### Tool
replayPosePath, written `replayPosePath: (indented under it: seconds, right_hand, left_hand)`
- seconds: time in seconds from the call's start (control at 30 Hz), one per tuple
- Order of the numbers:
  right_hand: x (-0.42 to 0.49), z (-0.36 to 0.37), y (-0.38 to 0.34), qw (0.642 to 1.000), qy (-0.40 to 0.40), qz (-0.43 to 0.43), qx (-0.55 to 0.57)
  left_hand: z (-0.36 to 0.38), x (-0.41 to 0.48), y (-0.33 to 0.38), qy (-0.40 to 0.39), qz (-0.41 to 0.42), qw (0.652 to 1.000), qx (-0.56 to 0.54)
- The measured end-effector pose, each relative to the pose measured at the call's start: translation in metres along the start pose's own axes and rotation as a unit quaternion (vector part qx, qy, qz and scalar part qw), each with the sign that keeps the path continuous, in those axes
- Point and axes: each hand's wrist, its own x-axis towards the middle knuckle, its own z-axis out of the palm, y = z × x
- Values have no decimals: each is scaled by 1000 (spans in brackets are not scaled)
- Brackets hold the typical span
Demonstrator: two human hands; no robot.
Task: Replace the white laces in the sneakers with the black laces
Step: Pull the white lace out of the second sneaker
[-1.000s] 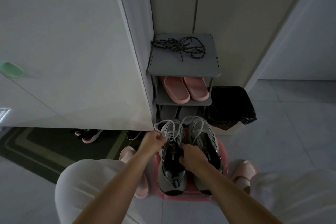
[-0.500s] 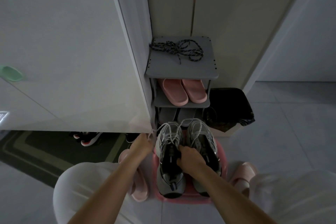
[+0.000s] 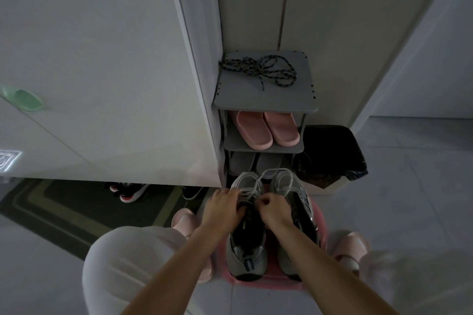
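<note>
Two grey-and-black sneakers stand side by side on a pink stool (image 3: 317, 286) in front of me: the left sneaker (image 3: 245, 245) and the right sneaker (image 3: 299, 202). Both carry white laces (image 3: 258, 181), with loops lying loose over the tongues. My left hand (image 3: 222, 206) and my right hand (image 3: 272, 208) meet over the left sneaker's lacing, fingers curled and pinching the white lace. The black speckled laces (image 3: 258, 69) lie in a tangle on top of the grey shoe rack (image 3: 266, 103).
Pink slippers (image 3: 267, 129) sit on the rack's middle shelf and grey ones below. A black-lined bin (image 3: 332, 156) stands right of the rack. A white cabinet door (image 3: 102, 71) fills the left, with shoes (image 3: 130, 190) under it. My knees flank the stool.
My left hand has come in from the left, where it was pulling a lace end outward, to the left sneaker's lacing. My right hand has moved slightly up the same shoe.
</note>
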Motion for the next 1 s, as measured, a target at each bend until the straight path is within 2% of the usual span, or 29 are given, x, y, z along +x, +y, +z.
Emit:
replayPosePath:
  seconds: [0.1,0.23,0.37,0.43,0.53,0.77,0.93,1.0]
  right_hand:
    - [5,0,-1,1000,-2,-2,-10]
    - [8,-3,-3,997,-15,-38,-59]
    - [8,-10,-6,996,11,-74,-56]
    - [8,-14,-9,996,17,-66,-52]
    - [12,-13,-9,994,-21,-51,-95]
    - [18,-24,-14,990,-37,-36,-134]
    - [12,-23,-15,996,18,-25,-82]
    - [8,-13,-12,997,8,-19,-79]
  left_hand:
    - [4,-5,-5,11,-44,992,-119]
    - [11,-12,-3,-45,-99,977,-181]
    - [10,-13,3,-44,-113,980,-159]
    - [10,-13,5,-36,-115,981,-153]
    - [10,-16,6,-23,-125,979,-162]
    - [12,-17,7,-20,-133,972,-193]
    - [12,-16,5,-21,-139,970,-197]
    - [12,-16,6,-22,-140,972,-187]
